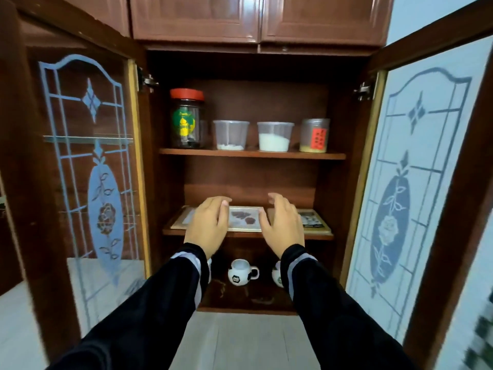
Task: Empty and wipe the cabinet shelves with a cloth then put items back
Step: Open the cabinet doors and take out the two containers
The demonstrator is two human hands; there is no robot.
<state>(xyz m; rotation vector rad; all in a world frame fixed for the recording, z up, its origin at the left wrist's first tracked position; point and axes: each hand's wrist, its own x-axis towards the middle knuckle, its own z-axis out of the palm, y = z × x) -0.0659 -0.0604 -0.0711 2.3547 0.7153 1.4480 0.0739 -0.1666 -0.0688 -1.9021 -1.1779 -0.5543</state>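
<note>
Left fingers [217, 202]: we see them loosely bent and slightly spread, grasping nothing.
Right fingers [278, 201]: also relaxed and bent, and released.
Left hand [206, 228]: it is palm down over the place where the left frame [182, 217] meets the middle frame [245, 218]. We cannot tell whether it touches them.
Right hand [284, 228]: it is palm down at the right edge of the middle frame and partly covers the right frame [313, 222]. We cannot tell whether there is contact here either.
Sleeves [160, 311]: black, with a pale band at each cuff.
Frames: we count three, lying flat side by side. The middle one shows dark leaf shapes and sits between the two hands.
Middle shelf [248, 234]: it carries the three frames.
Top shelf [250, 154]: it holds a row of four, all upright. From the left, we see a red-lidded jar [186, 118], a clear tub [230, 134] with a little white at the bottom, a second tub [274, 136] partly filled with white powder, and a labelled tub [314, 134] with a yellowish layer.
Bottom shelf [240, 295]: a football-patterned mug [241, 272] stands upright with its handle to the right. A second mug [277, 275] is half hidden by the right sleeve.
Cabinet [253, 108]: dark wood, with all three shelves loaded.
Doors: the left door [90, 156] and right door [416, 169] are swung wide, each with frosted floral glass.
Upper cupboards [197, 17]: closed.
</note>
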